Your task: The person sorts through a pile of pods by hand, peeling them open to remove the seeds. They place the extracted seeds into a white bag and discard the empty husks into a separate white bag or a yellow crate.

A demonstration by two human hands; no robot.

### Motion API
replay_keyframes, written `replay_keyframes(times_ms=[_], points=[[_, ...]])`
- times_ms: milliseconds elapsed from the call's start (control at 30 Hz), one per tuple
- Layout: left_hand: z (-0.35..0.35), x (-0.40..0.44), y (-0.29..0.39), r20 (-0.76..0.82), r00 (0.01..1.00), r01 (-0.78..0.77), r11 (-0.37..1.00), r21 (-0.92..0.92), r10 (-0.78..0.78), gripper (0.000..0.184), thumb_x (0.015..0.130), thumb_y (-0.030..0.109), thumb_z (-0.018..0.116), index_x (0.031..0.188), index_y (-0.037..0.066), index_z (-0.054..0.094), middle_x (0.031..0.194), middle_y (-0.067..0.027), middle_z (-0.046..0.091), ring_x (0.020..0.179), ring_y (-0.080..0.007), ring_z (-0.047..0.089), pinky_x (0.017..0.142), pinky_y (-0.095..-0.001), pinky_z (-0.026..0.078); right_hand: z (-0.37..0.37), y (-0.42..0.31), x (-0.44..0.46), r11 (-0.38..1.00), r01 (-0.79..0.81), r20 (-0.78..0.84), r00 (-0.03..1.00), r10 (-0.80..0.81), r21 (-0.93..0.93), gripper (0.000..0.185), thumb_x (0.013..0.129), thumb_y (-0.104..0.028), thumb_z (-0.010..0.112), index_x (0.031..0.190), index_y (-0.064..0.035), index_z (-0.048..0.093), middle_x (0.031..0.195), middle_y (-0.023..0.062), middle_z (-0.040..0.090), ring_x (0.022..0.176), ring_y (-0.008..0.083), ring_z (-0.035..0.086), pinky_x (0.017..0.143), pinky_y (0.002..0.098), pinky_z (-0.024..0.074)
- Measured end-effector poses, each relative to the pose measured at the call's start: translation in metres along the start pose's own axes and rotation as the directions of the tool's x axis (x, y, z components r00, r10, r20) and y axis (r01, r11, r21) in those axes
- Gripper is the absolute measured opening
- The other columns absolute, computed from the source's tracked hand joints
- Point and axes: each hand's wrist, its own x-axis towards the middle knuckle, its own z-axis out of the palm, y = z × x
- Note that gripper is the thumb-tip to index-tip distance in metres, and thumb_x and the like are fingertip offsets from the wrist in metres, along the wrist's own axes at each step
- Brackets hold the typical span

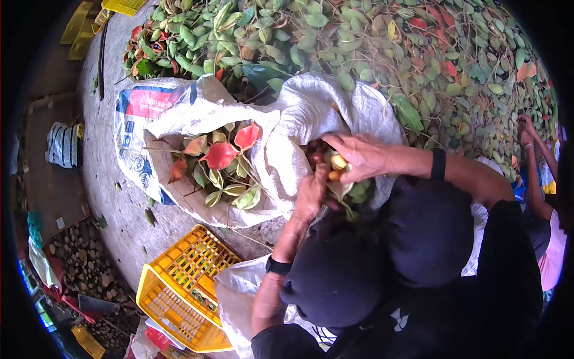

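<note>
My right hand (357, 157) is curled over several small, rounded yellow and reddish-brown pieces (338, 162), which look like seeds or small fruits. Pressed close beside it, my left hand (312, 192) is closed at the same pieces, its fingertips partly hidden. Both hands meet over the mouth of a white woven sack (365, 107). Below my fingers hang a pale split pod and green pods (360, 191). To the left, an open white woven sack (203, 122) with printed panels holds green pods and opened red pods (220, 155).
A large heap of green pods (359, 36) with stems spreads across the back and right. A yellow plastic crate (179, 299) lies tilted at the front left on the concrete floor (128, 239). Another person's arm (535, 173) reaches into the heap at far right.
</note>
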Motion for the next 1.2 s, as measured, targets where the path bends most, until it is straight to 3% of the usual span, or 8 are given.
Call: replay_keyframes(times_ms=[100,200,300,467,567,867,967,1200], points=[[0.012,-0.011,0.017,-0.092,0.944,-0.291,0.93,0.226,0.318,0.074,0.092,0.06,0.027,0.102,-0.005,0.061,0.079,-0.0133,0.064,0.066,-0.0203,0.064,0.047,-0.0291,0.051,-0.004,0.01,0.002,0.928,0.371,-0.212,0.908,-0.361,0.011,0.048,0.075,-0.023,0.062,0.112,0.0035,0.046,0.073,0.0201,0.06,0.068,0.0367,0.062,0.064,0.0437,0.0503],[0.005,-0.02,0.031,0.104,0.962,0.265,0.957,-0.114,-0.254,0.077,0.09,0.064,0.023,0.102,-0.003,0.059,0.075,-0.0132,0.065,0.06,-0.0218,0.065,0.043,-0.0285,0.051,0.028,0.031,0.015,0.976,0.068,-0.211,0.977,-0.024,0.205,0.02,0.086,-0.013,0.051,0.099,0.0014,0.056,0.061,0.0161,0.059,0.05,0.0279,0.061,0.047,0.0385,0.0486],[0.0,-0.025,0.027,0.136,0.954,0.295,0.922,-0.252,-0.268,0.077,0.091,0.064,0.022,0.105,-0.004,0.057,0.075,-0.0128,0.065,0.062,-0.0218,0.065,0.042,-0.0291,0.051,0.006,0.021,0.011,0.843,-0.205,0.006,0.972,0.234,0.498,0.033,0.091,-0.027,0.05,0.107,0.0007,0.056,0.077,0.0187,0.062,0.062,0.0283,0.063,0.059,0.0376,0.0515],[0.004,-0.04,0.054,0.146,0.952,0.289,0.947,-0.141,-0.269,0.072,0.093,0.059,0.026,0.109,-0.005,0.055,0.077,-0.0128,0.064,0.064,-0.0223,0.065,0.042,-0.0293,0.051,-0.011,0.005,-0.014,0.986,0.081,-0.168,0.984,-0.056,0.145,0.06,0.087,-0.047,0.053,0.126,-0.0017,0.046,0.102,0.0199,0.059,0.094,0.0324,0.059,0.083,0.0411,0.0466],[0.008,-0.057,0.077,0.047,0.987,-0.156,0.987,0.033,0.155,0.066,0.095,0.054,0.028,0.113,-0.005,0.051,0.085,-0.0148,0.064,0.065,-0.024,0.065,0.042,-0.0289,0.051,-0.009,0.017,-0.012,0.801,-0.143,0.131,0.988,0.081,0.581,0.074,0.086,-0.056,0.052,0.136,-0.0027,0.037,0.118,0.0153,0.052,0.111,0.024,0.05,0.093,0.035,0.0407],[-0.021,-0.028,0.087,0.103,0.981,0.028,0.405,-0.914,0.163,0.057,0.095,0.052,0.031,0.114,0.001,0.049,0.093,-0.015,0.06,0.077,-0.0224,0.059,0.062,-0.0296,0.05,-0.003,0.032,-0.04,0.751,0.049,0.138,0.973,-0.184,0.658,0.053,0.088,-0.042,0.057,0.118,0.002,0.053,0.102,0.0084,0.06,0.094,0.0136,0.053,0.084,0.0296,0.0429],[-0.017,-0.032,0.082,-0.075,0.935,-0.353,0.89,-0.29,0.346,0.061,0.087,0.051,0.055,0.122,0.002,0.046,0.11,-0.0135,0.056,0.1,-0.0209,0.053,0.086,-0.0332,0.044,-0.005,0.019,-0.041,0.697,0.278,-0.108,0.954,-0.278,0.661,0.041,0.094,-0.032,0.05,0.119,0.001,0.052,0.098,0.007,0.059,0.09,0.0125,0.051,0.082,0.0299,0.0429],[-0.002,-0.052,0.099,-0.062,0.972,-0.235,0.913,-0.333,0.228,0.059,0.081,0.005,0.068,0.129,-0.001,0.035,0.117,-0.014,0.055,0.108,-0.0204,0.053,0.096,-0.0339,0.041,-0.025,0.004,-0.042,0.71,-0.009,0.223,0.952,-0.21,0.705,0.046,0.089,-0.03,0.059,0.121,0.0011,0.048,0.106,0.0101,0.055,0.103,0.0168,0.05,0.09,0.0311,0.0401]])
